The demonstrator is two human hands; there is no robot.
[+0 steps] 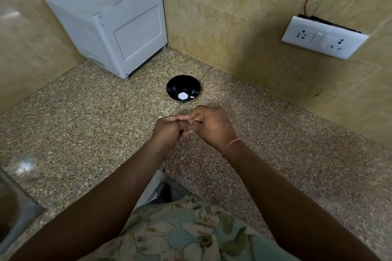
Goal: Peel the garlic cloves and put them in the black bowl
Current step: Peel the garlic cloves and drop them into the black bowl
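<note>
In the head view, both hands are held together above the speckled counter, just near of the black bowl. The left hand is curled, its fingertips pressed together toward the right. The right hand is curled too, and its thumb and fingers are pinched against those of the left. A small pale garlic clove is pinched between the two sets of fingertips and is mostly hidden by them. A pink thread is worn on the right wrist.

A white piece is seen lying in the bottom of the bowl. A white appliance is set in the far left corner. A socket plate is fixed to the right wall. A steel sink is seen at the near left edge.
</note>
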